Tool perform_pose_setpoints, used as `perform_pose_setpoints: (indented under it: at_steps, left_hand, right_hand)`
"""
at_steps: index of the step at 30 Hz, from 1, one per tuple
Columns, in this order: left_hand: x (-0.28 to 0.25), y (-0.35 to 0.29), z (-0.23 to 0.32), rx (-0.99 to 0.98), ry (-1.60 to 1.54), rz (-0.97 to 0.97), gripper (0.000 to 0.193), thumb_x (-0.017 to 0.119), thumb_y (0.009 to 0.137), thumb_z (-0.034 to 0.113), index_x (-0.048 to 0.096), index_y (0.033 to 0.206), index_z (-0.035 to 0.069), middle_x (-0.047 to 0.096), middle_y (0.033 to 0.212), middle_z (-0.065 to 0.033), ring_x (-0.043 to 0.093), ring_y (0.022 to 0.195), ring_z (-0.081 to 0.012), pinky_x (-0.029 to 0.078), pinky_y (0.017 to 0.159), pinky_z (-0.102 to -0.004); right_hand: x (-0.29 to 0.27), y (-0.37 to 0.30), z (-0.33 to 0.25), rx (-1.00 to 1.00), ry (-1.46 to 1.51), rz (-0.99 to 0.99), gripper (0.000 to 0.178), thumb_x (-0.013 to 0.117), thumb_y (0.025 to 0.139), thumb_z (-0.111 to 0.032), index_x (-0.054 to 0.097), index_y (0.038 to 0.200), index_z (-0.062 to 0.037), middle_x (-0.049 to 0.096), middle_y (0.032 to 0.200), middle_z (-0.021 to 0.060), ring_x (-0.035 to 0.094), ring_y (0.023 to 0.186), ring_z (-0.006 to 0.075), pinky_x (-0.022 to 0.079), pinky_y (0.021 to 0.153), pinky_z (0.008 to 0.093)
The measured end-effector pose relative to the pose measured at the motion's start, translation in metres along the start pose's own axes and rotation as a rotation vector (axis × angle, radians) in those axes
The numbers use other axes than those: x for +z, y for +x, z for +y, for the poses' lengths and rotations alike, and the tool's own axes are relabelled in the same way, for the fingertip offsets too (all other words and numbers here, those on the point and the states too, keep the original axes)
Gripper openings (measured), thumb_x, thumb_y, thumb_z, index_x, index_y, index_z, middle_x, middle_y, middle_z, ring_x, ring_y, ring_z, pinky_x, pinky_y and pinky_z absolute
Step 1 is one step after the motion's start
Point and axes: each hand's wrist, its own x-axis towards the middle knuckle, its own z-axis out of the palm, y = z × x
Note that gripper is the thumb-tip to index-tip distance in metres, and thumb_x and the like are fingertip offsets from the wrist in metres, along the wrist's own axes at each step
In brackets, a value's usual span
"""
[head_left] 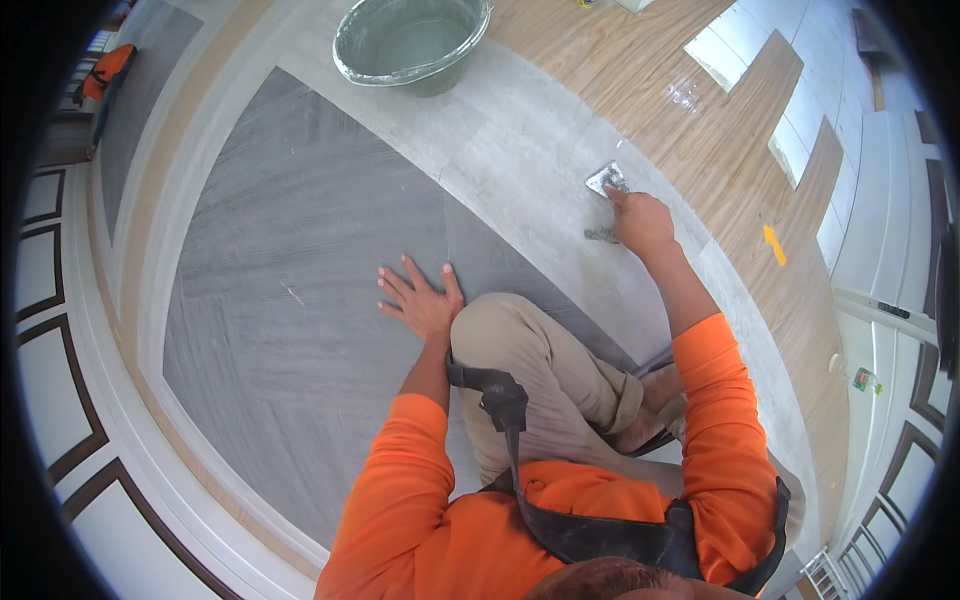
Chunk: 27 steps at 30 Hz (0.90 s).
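Note:
My left hand [424,302] rests flat on the dark grey floor panel [300,200], fingers spread, beside my bent knee. Out to the right, my right hand [643,222] is closed around a putty knife [606,179]. Its pale metal blade is smeared and points away from me, low over the light grey floor strip [510,170]; whether it touches the floor I cannot tell. A small dark grey patch [602,235] shows just left of that hand; its nature is unclear. Farther off stands a wide grey-green basin [445,72] with a smeared rim and greyish contents.
Wood-look planks [700,140] run along the right, with stepped ends against white tiles [800,125]. An orange arrow marker [774,245] lies on the planks. Panelled walls [75,390] border both sides. A black strap [515,450] hangs by my knee.

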Motion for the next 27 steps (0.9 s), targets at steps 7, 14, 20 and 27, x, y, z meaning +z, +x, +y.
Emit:
perform_pose_setpoints:
  at_steps: [7, 14, 20, 27]
  left_hand:
    - [0.003, -0.004, -0.003, 0.002, 0.010, 0.007, 0.090, 0.042, 0.104, 0.068, 0.027, 0.170, 0.009, 0.010, 0.177, -0.0312, 0.006, 0.166, -0.0449, 0.001, 0.130, -0.0678]
    - [-0.004, -0.001, 0.000, 0.005, -0.027, -0.001, 0.091, 0.043, 0.103, 0.069, 0.026, 0.170, 0.009, 0.010, 0.176, -0.0316, 0.006, 0.166, -0.0443, 0.001, 0.130, -0.0677]
    - [-0.004, -0.006, 0.000, -0.020, -0.001, -0.030, 0.092, 0.043, 0.103, 0.069, 0.027, 0.170, 0.009, 0.010, 0.176, -0.0316, 0.006, 0.166, -0.0446, 0.001, 0.130, -0.0676]
    - [-0.004, -0.002, 0.001, 0.016, -0.023, 0.009, 0.091, 0.042, 0.103, 0.070, 0.030, 0.170, 0.009, 0.011, 0.177, -0.0309, 0.008, 0.165, -0.0448, 0.002, 0.130, -0.0668]
  right_hand:
    - [-0.003, -0.004, 0.007, -0.024, -0.004, 0.014, 0.043, 0.055, 0.104, -0.018, 0.070, 0.143, -0.0251, 0.077, 0.108, 0.0172, 0.074, 0.101, 0.0356, 0.059, 0.088, 0.0491]
    - [-0.002, -0.001, 0.008, -0.032, -0.011, 0.019, 0.044, 0.055, 0.104, -0.019, 0.069, 0.145, -0.0268, 0.077, 0.107, 0.0168, 0.074, 0.102, 0.0355, 0.059, 0.087, 0.0488]
    - [-0.005, 0.000, 0.007, -0.021, -0.009, -0.031, 0.043, 0.054, 0.104, -0.019, 0.069, 0.144, -0.0264, 0.077, 0.108, 0.0185, 0.075, 0.102, 0.0369, 0.058, 0.089, 0.0500]
    - [0.011, 0.015, -0.013, -0.018, 0.081, 0.057, 0.042, 0.053, 0.106, -0.021, 0.069, 0.144, -0.0248, 0.077, 0.113, 0.0194, 0.075, 0.103, 0.0377, 0.058, 0.091, 0.0511]
